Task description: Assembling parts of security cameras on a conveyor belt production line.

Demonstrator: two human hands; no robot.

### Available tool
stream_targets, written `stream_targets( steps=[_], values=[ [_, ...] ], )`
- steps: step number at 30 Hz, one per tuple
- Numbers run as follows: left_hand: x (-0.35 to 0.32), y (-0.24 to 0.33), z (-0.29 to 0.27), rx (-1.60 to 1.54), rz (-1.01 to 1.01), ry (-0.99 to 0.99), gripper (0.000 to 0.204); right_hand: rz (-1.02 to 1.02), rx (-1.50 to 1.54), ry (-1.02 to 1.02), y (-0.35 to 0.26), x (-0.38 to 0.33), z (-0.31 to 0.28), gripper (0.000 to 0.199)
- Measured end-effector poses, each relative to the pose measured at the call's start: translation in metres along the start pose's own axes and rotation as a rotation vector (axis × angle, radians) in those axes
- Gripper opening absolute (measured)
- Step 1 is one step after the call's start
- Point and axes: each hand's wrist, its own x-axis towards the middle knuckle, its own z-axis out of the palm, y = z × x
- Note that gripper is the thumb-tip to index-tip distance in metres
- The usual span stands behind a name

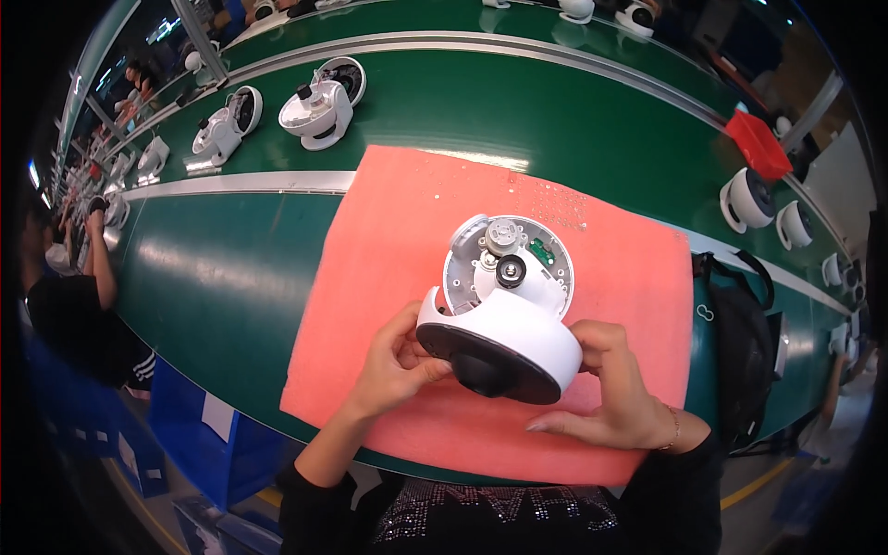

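Head view: white housing point(504, 310) over pink mat point(388, 277), left hand point(398, 356) and right hand point(610, 388) clasping its rim; rigid, light-looking, exposed parts fragile, best gripped by rim

Both forearms rose from the lower edge, the left hand point(400, 359) curled with fingers bent inward and thumb tucked, the right hand point(612, 393) opposite it, cupped, its fingers spread flat below the thumb.
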Motion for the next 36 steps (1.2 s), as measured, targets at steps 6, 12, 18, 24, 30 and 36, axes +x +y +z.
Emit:
stream_targets(
  steps=[6,12,18,24,30,36],
  values=[
    [-0.007,0.007,-0.006,0.141,0.061,-0.027,0.046,-0.07,-0.106,0.008,-0.014,0.008,0.0,0.062],
    [-0.014,0.016,0.0,0.318,0.062,0.033,0.04,0.035,-0.136,-0.059,-0.02,0.014,-0.004,0.051],
    [-0.02,0.02,0.007,0.48,0.153,0.067,0.042,-0.043,-0.007,-0.005,-0.016,0.01,0.004,0.048],
    [-0.029,0.025,0.01,0.705,0.209,0.079,0.038,-0.17,-0.032,-0.044,-0.022,0.013,0.006,0.049],
    [-0.035,0.033,0.014,0.766,0.231,0.101,0.037,-0.12,-0.049,0.03,-0.028,0.008,0.011,0.043],
    [-0.04,0.045,0.019,0.907,0.281,0.036,0.041,0.016,0.088,-0.024,-0.029,0.008,0.006,0.04]
  ],
)
